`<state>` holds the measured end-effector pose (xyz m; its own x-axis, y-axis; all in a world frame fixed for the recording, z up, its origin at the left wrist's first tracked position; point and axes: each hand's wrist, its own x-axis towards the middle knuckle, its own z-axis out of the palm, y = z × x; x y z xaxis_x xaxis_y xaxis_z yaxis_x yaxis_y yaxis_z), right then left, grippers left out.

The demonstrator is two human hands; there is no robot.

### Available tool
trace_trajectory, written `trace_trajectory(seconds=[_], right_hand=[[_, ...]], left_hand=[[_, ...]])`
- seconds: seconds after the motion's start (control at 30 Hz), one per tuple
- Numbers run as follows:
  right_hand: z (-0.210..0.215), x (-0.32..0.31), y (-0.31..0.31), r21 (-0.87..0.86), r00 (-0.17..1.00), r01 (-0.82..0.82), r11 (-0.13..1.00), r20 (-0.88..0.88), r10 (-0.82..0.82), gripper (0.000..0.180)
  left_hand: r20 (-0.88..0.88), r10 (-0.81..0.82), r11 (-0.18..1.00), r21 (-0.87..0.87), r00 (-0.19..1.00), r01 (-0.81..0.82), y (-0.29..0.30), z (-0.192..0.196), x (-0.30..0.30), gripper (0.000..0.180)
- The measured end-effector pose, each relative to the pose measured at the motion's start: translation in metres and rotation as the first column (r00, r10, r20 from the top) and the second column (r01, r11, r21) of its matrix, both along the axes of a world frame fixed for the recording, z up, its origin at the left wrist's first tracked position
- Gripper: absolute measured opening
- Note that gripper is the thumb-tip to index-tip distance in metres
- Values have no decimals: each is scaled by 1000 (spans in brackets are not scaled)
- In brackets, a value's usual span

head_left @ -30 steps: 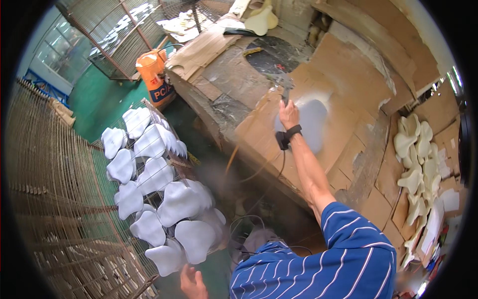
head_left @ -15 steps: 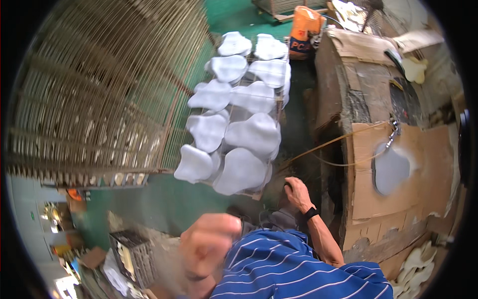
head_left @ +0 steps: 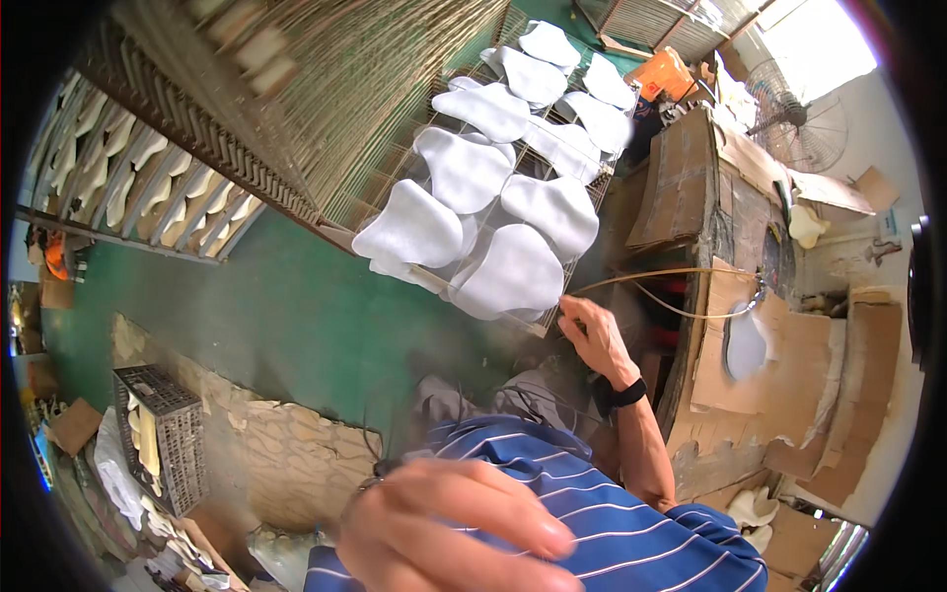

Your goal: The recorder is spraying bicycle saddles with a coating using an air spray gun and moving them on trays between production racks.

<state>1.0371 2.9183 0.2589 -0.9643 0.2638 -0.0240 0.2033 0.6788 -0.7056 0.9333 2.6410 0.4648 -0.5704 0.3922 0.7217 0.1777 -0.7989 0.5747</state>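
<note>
Several smooth white curved pads (head_left: pixel 511 271), in rounded irregular shapes, lie in two columns on a wire rack (head_left: pixel 429 281) ahead of me. My right hand (head_left: pixel 599 340), with a black band at the wrist, is at the rack's near right corner, its bent fingers closed on the edge. Close in front of my striped blue shirt is my left hand (head_left: pixel 449 528), slightly blurred, with its fingers loosely bent and apart. Nothing shows in it. On the cardboard-covered bench at right, a grey pad (head_left: pixel 745 343) lies beside a spray gun (head_left: pixel 758 293) with a thin yellowish hose (head_left: pixel 681 274).
A tall stack of wire racks (head_left: pixel 395 109) rises at left, next to a shelf of pale pieces (head_left: pixel 128 168). A black crate (head_left: pixel 163 434) stands at lower left. Beyond the bench (head_left: pixel 681 197) are an orange sack (head_left: pixel 663 74) and a large fan (head_left: pixel 789 113). Green floor (head_left: pixel 286 306) lies between.
My view has turned, so the racks and bench appear tilted. My right hand has moved forward to the rack's near corner. My left hand has come lower and nearer to my body.
</note>
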Motion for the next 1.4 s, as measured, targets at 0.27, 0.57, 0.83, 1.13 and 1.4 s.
trace_trajectory(seconds=[0.27, 0.57, 0.83, 1.13, 1.4], right_hand=[[167, -187, -114, -49, 790, 99, 994, -604, -108, 56], [175, -345, -232, -207, 302, 224, 952, -915, -269, 75], [125, -396, -213, -163, 83, 465, 870, -970, -226, 74], [131, -407, -211, -181, -34, 322, 929, -983, -179, 72], [127, -412, -206, -256, -129, 403, 878, -966, -222, 66]], left_hand=[[-186, 558, 602, -580, 809, -549, -231, -58, -38, 18], [-278, 820, 147, -743, 500, -653, -331, -68, 15, 17], [-279, 909, -67, -831, 310, -552, -345, -64, 33, 14], [-257, 921, -46, -818, 293, -574, -346, -68, -36, 9], [-189, 896, 58, -847, 401, -529, -377, -99, -132, 17]])
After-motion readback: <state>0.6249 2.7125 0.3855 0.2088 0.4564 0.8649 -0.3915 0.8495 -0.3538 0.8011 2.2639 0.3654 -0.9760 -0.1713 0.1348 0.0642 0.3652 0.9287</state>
